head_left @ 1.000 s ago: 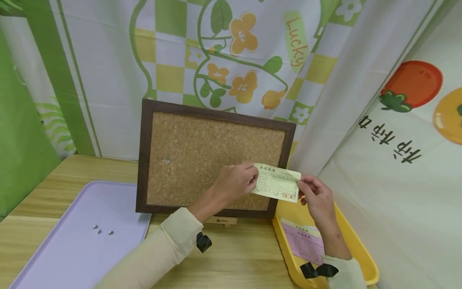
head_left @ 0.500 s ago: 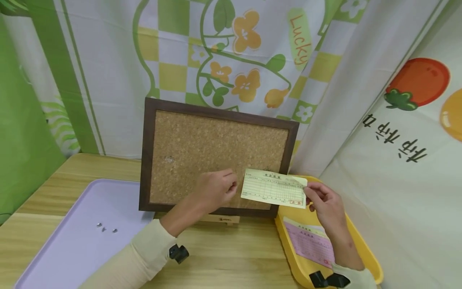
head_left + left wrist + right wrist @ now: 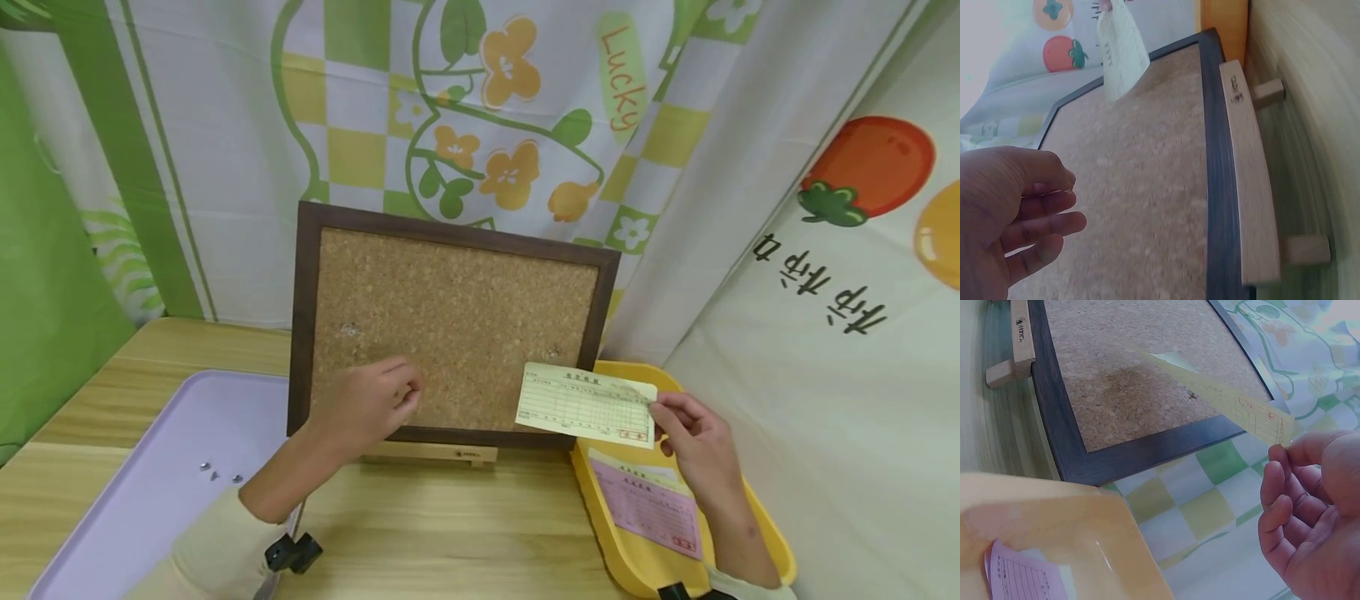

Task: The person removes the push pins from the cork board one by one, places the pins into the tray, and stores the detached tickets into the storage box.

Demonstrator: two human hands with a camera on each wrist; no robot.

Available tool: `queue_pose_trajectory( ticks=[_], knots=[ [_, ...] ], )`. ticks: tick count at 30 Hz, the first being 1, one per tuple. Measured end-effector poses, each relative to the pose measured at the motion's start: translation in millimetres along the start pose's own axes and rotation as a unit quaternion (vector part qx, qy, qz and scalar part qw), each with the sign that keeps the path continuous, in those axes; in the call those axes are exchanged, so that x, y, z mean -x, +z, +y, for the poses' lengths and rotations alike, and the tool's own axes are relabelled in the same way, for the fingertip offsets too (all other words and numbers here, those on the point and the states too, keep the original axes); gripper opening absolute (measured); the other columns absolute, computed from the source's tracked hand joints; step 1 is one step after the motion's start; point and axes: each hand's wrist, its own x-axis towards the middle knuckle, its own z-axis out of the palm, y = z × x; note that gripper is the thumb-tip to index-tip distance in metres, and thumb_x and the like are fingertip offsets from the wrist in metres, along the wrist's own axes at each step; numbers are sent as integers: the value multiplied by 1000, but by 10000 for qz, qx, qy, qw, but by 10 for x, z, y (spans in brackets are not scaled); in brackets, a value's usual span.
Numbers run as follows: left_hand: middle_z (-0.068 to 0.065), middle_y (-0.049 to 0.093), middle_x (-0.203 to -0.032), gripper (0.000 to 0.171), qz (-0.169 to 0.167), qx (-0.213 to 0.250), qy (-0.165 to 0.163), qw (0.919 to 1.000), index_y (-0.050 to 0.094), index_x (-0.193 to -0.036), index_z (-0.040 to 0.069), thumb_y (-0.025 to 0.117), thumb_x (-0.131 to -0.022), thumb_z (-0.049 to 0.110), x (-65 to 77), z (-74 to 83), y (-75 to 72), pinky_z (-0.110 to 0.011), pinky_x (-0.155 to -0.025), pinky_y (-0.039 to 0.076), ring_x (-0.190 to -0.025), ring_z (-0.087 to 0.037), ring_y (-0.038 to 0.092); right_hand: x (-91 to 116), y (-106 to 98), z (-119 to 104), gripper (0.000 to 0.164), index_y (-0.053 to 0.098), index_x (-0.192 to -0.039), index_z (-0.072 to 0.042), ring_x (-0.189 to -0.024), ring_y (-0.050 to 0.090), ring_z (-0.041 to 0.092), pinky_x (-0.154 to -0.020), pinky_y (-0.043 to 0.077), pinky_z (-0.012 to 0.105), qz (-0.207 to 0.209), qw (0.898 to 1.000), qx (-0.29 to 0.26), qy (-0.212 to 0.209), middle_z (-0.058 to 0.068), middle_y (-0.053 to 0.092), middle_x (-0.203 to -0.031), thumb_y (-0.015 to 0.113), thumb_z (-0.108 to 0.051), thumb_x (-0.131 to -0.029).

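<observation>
My right hand (image 3: 705, 450) pinches the right edge of a pale yellow receipt slip (image 3: 585, 400) between thumb and fingers. The slip overlaps the lower right corner of a cork board (image 3: 450, 308) with a dark wooden frame. In the right wrist view the slip (image 3: 1260, 419) reaches out from the fingertips toward the cork. My left hand (image 3: 367, 404) is in front of the board's lower left part, its fingers loosely bent. Nothing shows between those fingers in the left wrist view, where the hand (image 3: 1016, 212) overlaps the cork.
A yellow tray (image 3: 597, 525) at the right contains a pink slip (image 3: 652, 508) and paler papers. Several small metal pins (image 3: 237, 478) lie on a lilac tray (image 3: 150, 517) at the left. A wooden stand (image 3: 435, 452) supports the board; a patterned curtain (image 3: 225, 167) hangs behind.
My left hand has let go of the slip's left edge and moved left across the board. My right hand has shifted slightly right and down with the slip.
</observation>
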Motion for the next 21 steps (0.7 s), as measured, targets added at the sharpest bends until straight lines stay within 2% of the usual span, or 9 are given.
queue_pose_trajectory(
  ticks=[5,14,17,21],
  knots=[
    [4,69,-83,14,8,-267,-247,9993,70,-82,14,78,-82,4,189,-117,-154,-19,-42,29,-51,-2,42,43,-63,51,25,66,-112,4,-72,60,14,-58,49,22,68,9995,296,-10,-2,67,-80,66,-20,-103],
    [8,61,-76,18,13,-449,-572,9973,68,-79,16,79,-78,1,504,-272,-425,-20,-42,33,-54,-2,48,114,-213,119,22,67,-112,2,-71,59,8,-59,48,21,117,9992,313,211,-4,68,-79,67,-18,-102],
    [11,59,-74,20,-22,-511,-711,9962,68,-80,18,79,-77,2,612,-324,-501,-21,-42,34,-54,-1,45,122,-253,165,25,67,-114,2,-73,60,9,-59,49,22,101,9984,429,349,-5,68,-80,67,-20,-102],
    [12,62,-76,21,60,-574,-799,9951,70,-82,18,80,-74,2,736,-398,-566,-24,-42,36,-56,-1,48,142,-324,218,23,67,-114,1,-73,60,10,-59,49,22,127,9977,407,520,-5,69,-81,68,-19,-102]
  ],
)
